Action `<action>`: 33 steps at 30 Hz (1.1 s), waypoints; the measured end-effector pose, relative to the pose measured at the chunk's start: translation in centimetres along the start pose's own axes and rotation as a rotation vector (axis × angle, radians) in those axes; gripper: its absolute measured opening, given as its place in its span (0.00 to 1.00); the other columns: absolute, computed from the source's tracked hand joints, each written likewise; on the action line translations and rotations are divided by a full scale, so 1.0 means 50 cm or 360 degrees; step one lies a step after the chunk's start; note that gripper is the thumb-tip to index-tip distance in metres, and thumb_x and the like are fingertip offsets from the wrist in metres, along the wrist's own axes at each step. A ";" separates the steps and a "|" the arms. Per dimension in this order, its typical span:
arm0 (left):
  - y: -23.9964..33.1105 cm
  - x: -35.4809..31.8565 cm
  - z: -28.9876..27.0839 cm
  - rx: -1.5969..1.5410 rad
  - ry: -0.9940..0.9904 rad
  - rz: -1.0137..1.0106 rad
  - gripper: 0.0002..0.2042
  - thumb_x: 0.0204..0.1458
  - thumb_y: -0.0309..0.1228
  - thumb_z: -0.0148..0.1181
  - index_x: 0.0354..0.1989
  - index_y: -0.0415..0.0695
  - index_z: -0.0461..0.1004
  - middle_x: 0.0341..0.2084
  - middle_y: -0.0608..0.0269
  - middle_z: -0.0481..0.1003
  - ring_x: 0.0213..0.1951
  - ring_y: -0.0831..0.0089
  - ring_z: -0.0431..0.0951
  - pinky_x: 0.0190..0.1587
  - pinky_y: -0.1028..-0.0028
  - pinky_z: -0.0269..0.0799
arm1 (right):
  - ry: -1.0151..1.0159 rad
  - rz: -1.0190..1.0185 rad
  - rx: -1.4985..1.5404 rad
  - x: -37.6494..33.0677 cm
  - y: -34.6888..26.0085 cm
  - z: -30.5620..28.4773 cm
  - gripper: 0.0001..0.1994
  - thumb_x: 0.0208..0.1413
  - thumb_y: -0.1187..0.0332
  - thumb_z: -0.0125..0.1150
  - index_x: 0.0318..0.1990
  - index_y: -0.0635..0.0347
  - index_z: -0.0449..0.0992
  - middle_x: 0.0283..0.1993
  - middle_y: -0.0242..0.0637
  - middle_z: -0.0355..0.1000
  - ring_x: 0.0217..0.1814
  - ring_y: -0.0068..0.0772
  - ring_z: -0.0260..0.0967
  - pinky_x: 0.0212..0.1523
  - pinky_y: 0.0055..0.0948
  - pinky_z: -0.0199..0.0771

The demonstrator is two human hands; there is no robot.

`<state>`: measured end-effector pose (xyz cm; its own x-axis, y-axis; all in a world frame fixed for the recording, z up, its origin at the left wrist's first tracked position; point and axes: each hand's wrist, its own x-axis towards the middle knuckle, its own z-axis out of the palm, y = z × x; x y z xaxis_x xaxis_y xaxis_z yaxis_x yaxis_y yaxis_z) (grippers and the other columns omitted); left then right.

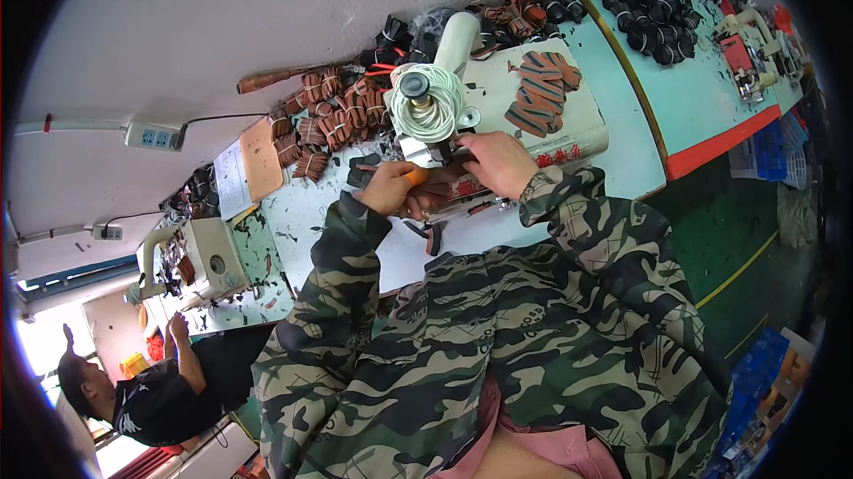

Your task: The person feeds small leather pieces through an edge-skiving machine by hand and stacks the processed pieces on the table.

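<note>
At the worktable I have both hands by the front of a cream sewing machine [457, 39], where a coil of pale green cord [427, 112] hangs. My left hand [389, 187], with an orange cover on one finger, is closed on brown strips [433, 195] that droop below it. Just right of the machine's head, my right hand [500, 164] has its fingers pinched together. Whatever lies between them is hidden. Several brown-and-grey strips [540, 95] lie in a pile on the machine's flat top, beyond my right hand.
Tied brown bundles [336, 123] crowd the table's back left, and black bundles [653, 21] lie at the far right. A clipboard [259, 159] lies left. Another sewing machine [203, 261] stands farther left, near a seated person [160, 390]. A third machine [746, 52] is at right.
</note>
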<state>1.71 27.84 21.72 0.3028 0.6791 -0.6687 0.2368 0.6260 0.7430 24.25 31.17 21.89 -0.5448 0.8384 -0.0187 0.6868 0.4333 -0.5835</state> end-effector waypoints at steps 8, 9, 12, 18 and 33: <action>0.036 -0.005 0.018 -0.0115 0.0249 0.0067 0.13 0.57 0.29 0.44 0.37 0.32 0.73 0.20 0.56 0.75 0.14 0.74 0.74 0.11 0.79 0.66 | -0.0124 -0.0210 0.0470 -0.018 0.035 -0.048 0.07 0.46 0.70 0.60 0.33 0.61 0.75 0.34 0.42 0.69 0.38 0.45 0.68 0.39 0.35 0.69; 0.043 0.003 0.023 -0.0113 0.0248 0.0068 0.13 0.57 0.29 0.44 0.37 0.32 0.73 0.20 0.56 0.75 0.14 0.74 0.74 0.11 0.79 0.66 | -0.0122 -0.0209 0.0470 -0.015 0.029 -0.043 0.07 0.46 0.70 0.60 0.33 0.61 0.75 0.34 0.42 0.69 0.38 0.45 0.68 0.39 0.35 0.69; 0.041 0.016 0.026 -0.0209 -0.0078 -0.0024 0.14 0.59 0.31 0.42 0.44 0.32 0.70 0.22 0.54 0.76 0.17 0.71 0.76 0.16 0.80 0.69 | 0.0078 -0.0088 0.0097 -0.010 -0.002 -0.021 0.07 0.45 0.71 0.60 0.33 0.62 0.75 0.33 0.44 0.70 0.38 0.48 0.69 0.38 0.41 0.69; 0.033 0.006 0.039 0.0011 0.0310 0.0098 0.13 0.59 0.30 0.40 0.41 0.34 0.71 0.20 0.55 0.75 0.17 0.69 0.77 0.15 0.78 0.69 | -0.0115 -0.0024 0.0392 -0.016 0.026 -0.039 0.08 0.45 0.70 0.60 0.34 0.59 0.76 0.32 0.44 0.71 0.38 0.49 0.70 0.39 0.42 0.69; 0.033 0.027 0.047 0.0067 0.0256 0.0265 0.11 0.59 0.28 0.39 0.39 0.35 0.69 0.22 0.55 0.75 0.15 0.73 0.74 0.12 0.81 0.64 | -0.0006 -0.0164 0.0275 -0.019 0.027 -0.041 0.09 0.46 0.69 0.60 0.36 0.61 0.76 0.31 0.44 0.72 0.34 0.47 0.70 0.36 0.39 0.69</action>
<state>4.66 28.87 22.11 0.1908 0.8261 -0.5302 0.2351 0.4860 0.8418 26.69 31.63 22.76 -0.6100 0.7911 0.0453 0.5347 0.4532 -0.7133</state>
